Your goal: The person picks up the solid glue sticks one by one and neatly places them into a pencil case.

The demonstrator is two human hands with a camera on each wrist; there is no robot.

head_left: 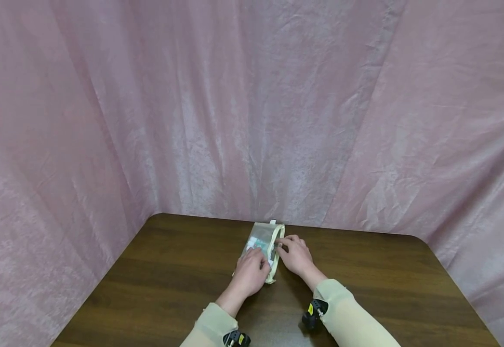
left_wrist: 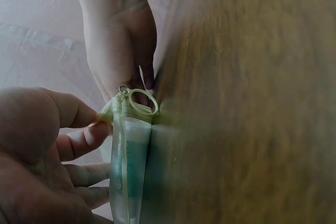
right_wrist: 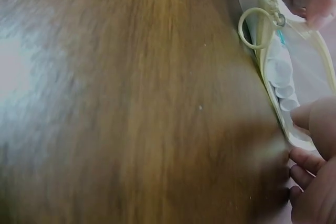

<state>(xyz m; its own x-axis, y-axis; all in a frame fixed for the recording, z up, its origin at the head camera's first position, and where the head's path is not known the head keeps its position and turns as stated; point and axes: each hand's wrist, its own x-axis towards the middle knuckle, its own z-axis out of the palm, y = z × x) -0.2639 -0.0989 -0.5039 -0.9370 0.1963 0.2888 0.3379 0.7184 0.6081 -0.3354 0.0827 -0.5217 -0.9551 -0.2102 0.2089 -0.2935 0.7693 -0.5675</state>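
Observation:
A see-through zipper pouch [head_left: 262,231] with cream trim lies on the table, its zipped side gaping towards the right. White round-ended items [right_wrist: 281,72] and something teal show inside it. My left hand [head_left: 250,271] is over the pouch's near left part; in the left wrist view its thumb and forefinger pinch the trim near the zipper's end. A cream ring pull [left_wrist: 143,102] hangs at that corner. My right hand [head_left: 296,256] is at the opening from the right, thumb and a finger gripping the rim at the far end in the right wrist view.
The brown wooden table [head_left: 169,270] runs out on both sides of the pouch, its back edge just behind it. Pink velvet curtain [head_left: 252,106] hangs around the back and sides. Black wrist cameras [head_left: 314,313] sit on both cream sleeves.

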